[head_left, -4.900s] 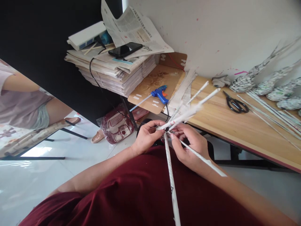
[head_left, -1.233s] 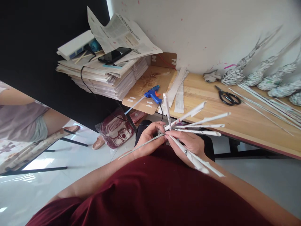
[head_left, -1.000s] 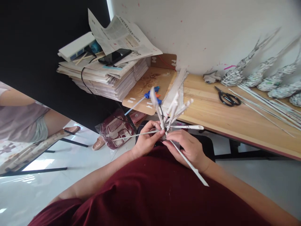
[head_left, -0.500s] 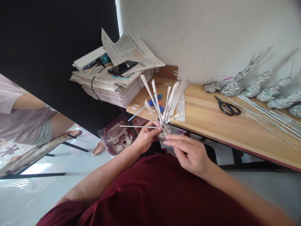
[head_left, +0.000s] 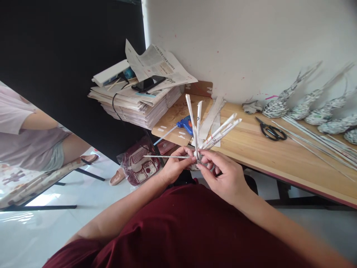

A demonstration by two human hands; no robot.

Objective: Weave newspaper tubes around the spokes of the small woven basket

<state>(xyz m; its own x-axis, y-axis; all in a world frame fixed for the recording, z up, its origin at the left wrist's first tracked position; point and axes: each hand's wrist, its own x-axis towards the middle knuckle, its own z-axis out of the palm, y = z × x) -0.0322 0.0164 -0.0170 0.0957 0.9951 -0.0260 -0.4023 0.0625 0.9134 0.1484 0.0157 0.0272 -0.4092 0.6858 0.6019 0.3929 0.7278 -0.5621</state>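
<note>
- The woven paper piece [head_left: 193,166] is between the two hands, in front of the maroon shirt [head_left: 178,223], held up off the surface [head_left: 259,149].
- The left hand [head_left: 177,163] is closed on its near side, with a thin paper strand [head_left: 164,156] running out leftward under the thumb.
- The right hand [head_left: 227,173] pinches it with thumb and fingertips at the foot of the upright rolled paper rods [head_left: 199,115]; fingers hide most of the weave, so the exact contact is hard to make out.
- It should be very light, and dry paper is unlikely to slip. The rods look fairly stiff lengthwise but would probably crease or flatten under a hard squeeze.
- The woven base seems the best hold, gripped softly around its side; the rod tips would bend and lever the weave loose. The thin strand looks the most delicate part, better guided near its root than tugged at its end.
- Beyond the hands lie a blue glue gun [head_left: 186,124] and, to the right, black scissors [head_left: 272,132].
</note>
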